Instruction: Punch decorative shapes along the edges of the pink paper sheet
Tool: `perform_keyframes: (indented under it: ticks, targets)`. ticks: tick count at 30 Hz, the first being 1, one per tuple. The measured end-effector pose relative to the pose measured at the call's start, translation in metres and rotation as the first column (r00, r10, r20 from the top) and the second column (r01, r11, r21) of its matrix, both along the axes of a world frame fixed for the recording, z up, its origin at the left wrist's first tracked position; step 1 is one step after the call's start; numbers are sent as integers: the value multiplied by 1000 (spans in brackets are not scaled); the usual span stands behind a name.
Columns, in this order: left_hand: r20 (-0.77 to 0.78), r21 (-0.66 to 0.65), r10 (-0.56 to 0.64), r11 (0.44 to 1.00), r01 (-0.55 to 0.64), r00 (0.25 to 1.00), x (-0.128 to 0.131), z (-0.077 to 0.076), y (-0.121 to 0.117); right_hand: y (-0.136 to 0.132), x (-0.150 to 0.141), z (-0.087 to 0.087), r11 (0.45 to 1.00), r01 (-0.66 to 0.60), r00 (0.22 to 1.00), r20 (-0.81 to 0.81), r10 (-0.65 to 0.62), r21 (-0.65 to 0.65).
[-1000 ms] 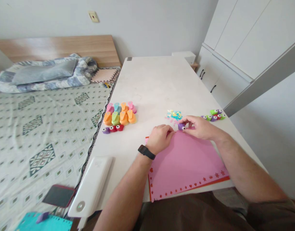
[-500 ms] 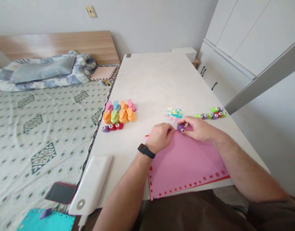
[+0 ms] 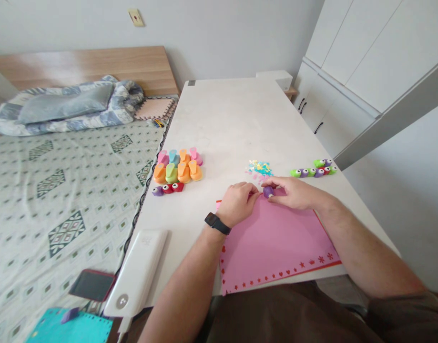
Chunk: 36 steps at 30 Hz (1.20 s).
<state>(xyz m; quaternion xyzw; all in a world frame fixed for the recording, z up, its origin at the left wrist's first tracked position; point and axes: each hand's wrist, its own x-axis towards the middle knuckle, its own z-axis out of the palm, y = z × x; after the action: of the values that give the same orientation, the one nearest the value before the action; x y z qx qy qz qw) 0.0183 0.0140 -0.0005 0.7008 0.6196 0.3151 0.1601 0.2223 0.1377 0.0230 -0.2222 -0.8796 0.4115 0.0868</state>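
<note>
A small purple craft punch (image 3: pixel 267 191) sits at the far edge of the pink paper (image 3: pixel 276 243), held between the thumb and fingers of my right hand (image 3: pixel 297 193). My thumb partly covers its white button. Just left of the punch, my left hand (image 3: pixel 238 200) pinches the paper's far edge with curled fingers. Red shapes such as hearts, stars and flowers run along the paper's near and left edges, and red shows beneath its border. Beyond my hands lies a pile of small cut-out shapes (image 3: pixel 260 167) in yellow, blue and pink.
Larger colourful punches (image 3: pixel 178 172) stand in rows on the left, with several small ones (image 3: pixel 168 189) before them. More small punches (image 3: pixel 313 171) line the right. A white power bank (image 3: pixel 138 271) lies near the left edge of the white table (image 3: pixel 226 119). A phone (image 3: pixel 92 285) rests beyond it.
My right thumb has shifted over the punch's eye-like button, which shows less now. The paper has turned or slid very slightly. My left hand stays in place.
</note>
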Motion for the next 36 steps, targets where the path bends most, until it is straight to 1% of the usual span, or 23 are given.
perform_keyframes:
  ticks: [3, 7, 11, 18, 25, 29, 36]
  targets:
    - [1, 2, -4, 1000, 4, 1000, 0, 0, 0, 0, -1, 1, 1000, 1, 1000, 10, -1, 10]
    - [-5, 4, -7, 1000, 7, 1000, 0, 1, 0, -3, -3, 7, 999, -45, 999, 7, 45, 13]
    - [-12, -1, -7, 1000, 7, 1000, 1, 1, -1, -4, -4, 9, 998, -63, 998, 30, 63, 13]
    - [-7, -5, -12, 1000, 12, 1000, 1, 3, -1, -6, -3, 5, 1000, -29, 999, 20, 29, 3]
    - [-9, -17, -12, 1000, 12, 1000, 2, 4, -1, -7, -3, 6, 1000, -23, 1000, 10, 23, -20]
    - [-12, -19, -12, 1000, 11, 1000, 2, 5, -2, -8, -4, 6, 1000, -20, 1000, 8, 20, -11]
    - [-6, -17, -8, 1000, 8, 1000, 2, 4, -2, -7, -2, 3, 1000, -14, 1000, 6, 14, -21]
